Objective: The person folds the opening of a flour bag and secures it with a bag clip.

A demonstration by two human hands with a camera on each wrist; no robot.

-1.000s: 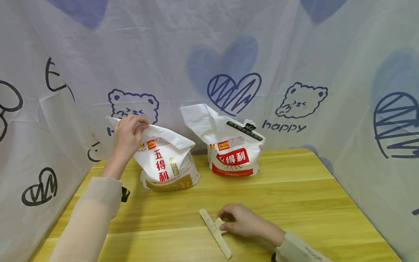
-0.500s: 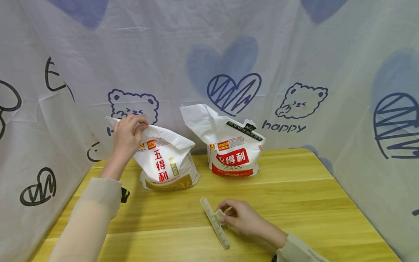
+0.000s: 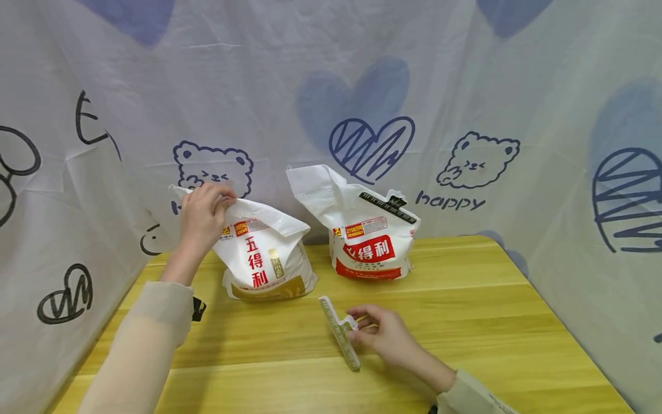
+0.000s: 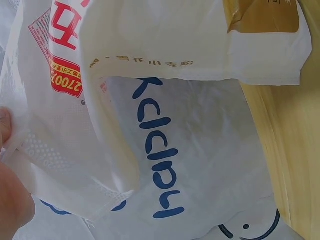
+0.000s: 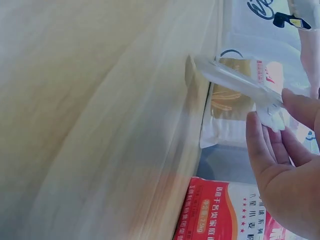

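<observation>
A white flour bag [image 3: 274, 256] with red characters and a gold base stands on the left of the table. My left hand [image 3: 204, 215] pinches its folded top near the upper left corner. In the left wrist view, the thumb and a fingertip grip the bag's white material [image 4: 65, 165]. My right hand [image 3: 388, 336] holds a long pale translucent bag clip [image 3: 338, 333] by its handle, thumb against fingers. The right wrist view shows the clip [image 5: 235, 82] raised above the tabletop, its bar pointing away from the hand.
A second flour bag [image 3: 369, 253], with a red label, stands right of the first; a black bag clip [image 3: 388, 207] closes its folded top. Both stand near the back of the yellow wood table [image 3: 465, 322]. A printed curtain [image 3: 455, 75] hangs behind and at both sides.
My right hand has lifted the pale clip and carried it toward the bags, away from the front edge. The left hand keeps its grip and both bags stay put.
</observation>
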